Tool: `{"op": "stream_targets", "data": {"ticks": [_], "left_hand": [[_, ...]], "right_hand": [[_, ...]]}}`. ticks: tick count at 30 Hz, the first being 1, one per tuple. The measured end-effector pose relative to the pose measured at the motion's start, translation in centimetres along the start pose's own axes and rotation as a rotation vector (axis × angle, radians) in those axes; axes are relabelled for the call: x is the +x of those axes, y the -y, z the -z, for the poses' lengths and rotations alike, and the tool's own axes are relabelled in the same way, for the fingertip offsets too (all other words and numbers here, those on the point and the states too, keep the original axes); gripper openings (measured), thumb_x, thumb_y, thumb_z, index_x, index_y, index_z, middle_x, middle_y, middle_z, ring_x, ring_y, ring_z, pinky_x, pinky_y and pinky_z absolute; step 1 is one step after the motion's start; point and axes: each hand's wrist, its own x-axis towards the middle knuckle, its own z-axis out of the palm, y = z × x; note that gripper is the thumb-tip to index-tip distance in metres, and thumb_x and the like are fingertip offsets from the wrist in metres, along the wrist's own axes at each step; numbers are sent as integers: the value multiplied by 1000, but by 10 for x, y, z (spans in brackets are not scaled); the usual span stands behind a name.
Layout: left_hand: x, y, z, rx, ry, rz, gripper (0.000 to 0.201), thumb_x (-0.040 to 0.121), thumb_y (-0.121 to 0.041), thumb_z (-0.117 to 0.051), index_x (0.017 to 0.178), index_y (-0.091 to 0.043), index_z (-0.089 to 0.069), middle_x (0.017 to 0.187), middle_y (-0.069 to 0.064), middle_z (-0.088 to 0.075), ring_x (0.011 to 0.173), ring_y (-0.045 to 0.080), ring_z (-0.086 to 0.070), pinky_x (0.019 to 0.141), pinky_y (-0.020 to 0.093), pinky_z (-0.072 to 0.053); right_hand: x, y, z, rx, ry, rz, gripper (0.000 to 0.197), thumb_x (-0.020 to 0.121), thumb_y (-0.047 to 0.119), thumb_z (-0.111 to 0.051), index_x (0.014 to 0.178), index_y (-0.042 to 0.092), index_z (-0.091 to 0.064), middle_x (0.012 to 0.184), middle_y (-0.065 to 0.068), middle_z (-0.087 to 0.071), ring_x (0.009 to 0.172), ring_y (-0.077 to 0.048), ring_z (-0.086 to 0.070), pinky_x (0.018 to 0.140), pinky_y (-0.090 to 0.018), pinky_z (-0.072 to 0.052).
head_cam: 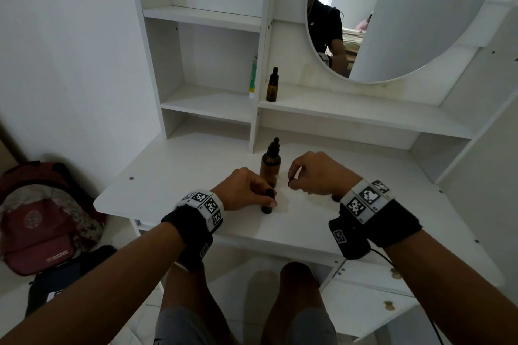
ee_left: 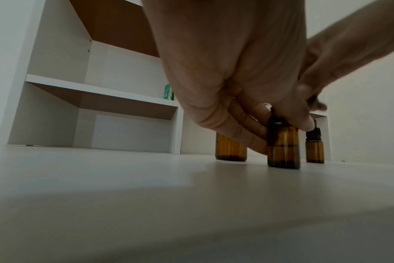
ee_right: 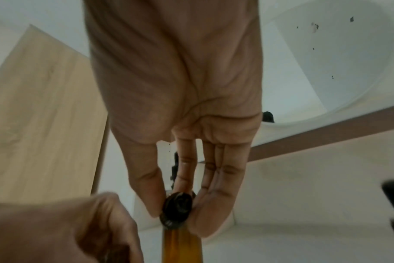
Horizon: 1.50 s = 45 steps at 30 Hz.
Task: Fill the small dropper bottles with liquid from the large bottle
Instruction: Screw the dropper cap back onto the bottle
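Note:
A large amber bottle (head_cam: 270,165) with a black dropper cap stands mid-table; its base also shows in the left wrist view (ee_left: 231,149). Just in front of it, my left hand (head_cam: 249,190) grips a small amber dropper bottle (head_cam: 267,204) (ee_left: 283,147) that stands on the table. My right hand (head_cam: 300,176) hovers to the right and pinches a small black cap (ee_right: 178,208) between thumb and fingers. An amber bottle (ee_right: 180,247) lies right below that cap; whether they touch I cannot tell. A second small capped bottle (ee_left: 314,151) stands beside the held one. A third (head_cam: 272,87) stands on the shelf.
The white dressing table (head_cam: 182,190) carries a shelf unit (head_cam: 207,103) at the back left with a green-and-white tube (head_cam: 253,78). A round mirror (head_cam: 420,8) hangs at the back right. On the floor at the left lies a red backpack (head_cam: 42,218).

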Motion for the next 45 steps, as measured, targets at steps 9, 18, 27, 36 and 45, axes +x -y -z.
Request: {"op": "stream_targets", "data": {"ticks": [9,18,27,36,45], "left_hand": [[1,1,-2,-1,-4,-1,28,74,-26,-85,99,-19,-79,94,-4,-78,87,4,-72,90,25,-57],[-1,2,-1,7,-13,-17,15,73,-27,-86,86,-25,-79,86,-7,-77,81,0,-71,84,24,-57],[4,7,0,19,0,-9,21,72,-26,-87,85,-12,-79,84,2,-78,81,14,-73,88,38,-58],[4,8,0,3,3,-3,17,70,-21,-88,82,-14,-79,84,0,-78,76,7,-71,81,28,-58],[2,7,0,-16,10,-5,21,70,-19,-88,87,-11,-80,87,2,-78,83,15,-74,86,35,-59]], "right_hand": [[-15,18,13,-94,135,109,18,82,23,-70,99,25,-73,76,5,-68,69,-14,-68,72,-32,-61],[-5,34,-1,-144,55,258,21,84,19,-71,105,17,-71,96,4,-65,74,-1,-54,60,-8,-37],[7,46,-20,-287,125,191,25,89,23,-66,95,-2,-64,94,-12,-63,77,-22,-61,71,-31,-53],[3,50,-19,-372,167,156,21,95,19,-55,105,2,-63,101,-11,-60,80,-21,-59,72,-29,-51],[2,57,-16,-424,184,122,25,96,25,-54,106,4,-61,81,-2,-46,72,-17,-52,67,-29,-46]]}}
